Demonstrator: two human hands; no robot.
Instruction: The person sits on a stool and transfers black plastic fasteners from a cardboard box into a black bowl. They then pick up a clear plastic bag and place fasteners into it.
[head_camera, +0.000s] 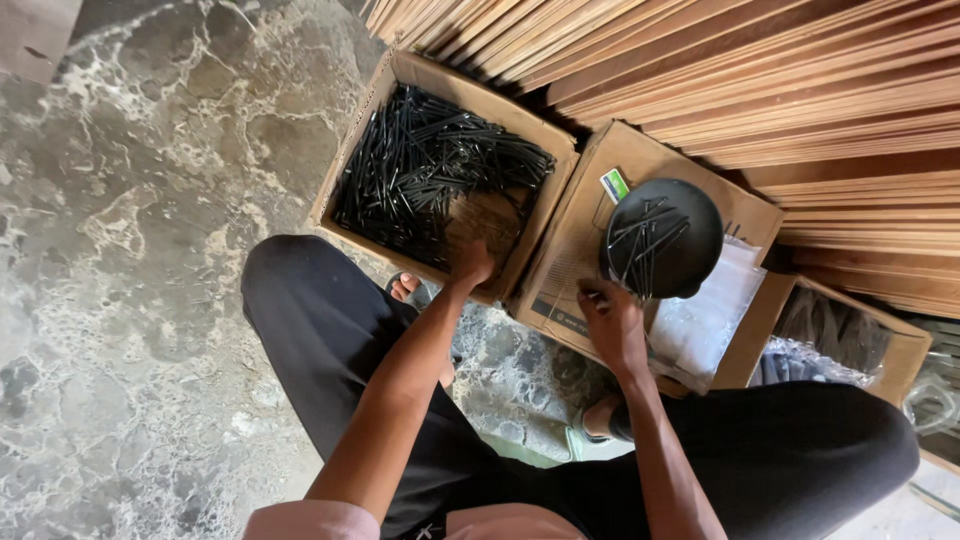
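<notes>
Left hand (472, 262) reaches up-frame into the box (352, 130); sticks (420, 160) lie just beyond, fingers' state unclear. Right hand (612, 322) pinches sticks below the bowl (690, 250).

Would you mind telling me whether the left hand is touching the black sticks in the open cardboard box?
Touching. In the head view the left hand reaches over the box rim, its fingers lying on the black sticks near the bare patch of box bottom.

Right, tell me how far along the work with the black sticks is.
Done: a small batch of sticks lies in the black bowl. In hand: the left hand reaches into the cardboard box of loose sticks, while the right hand pinches something small beside the bowl. Left: the box remains mostly full, one bare patch showing.
</notes>
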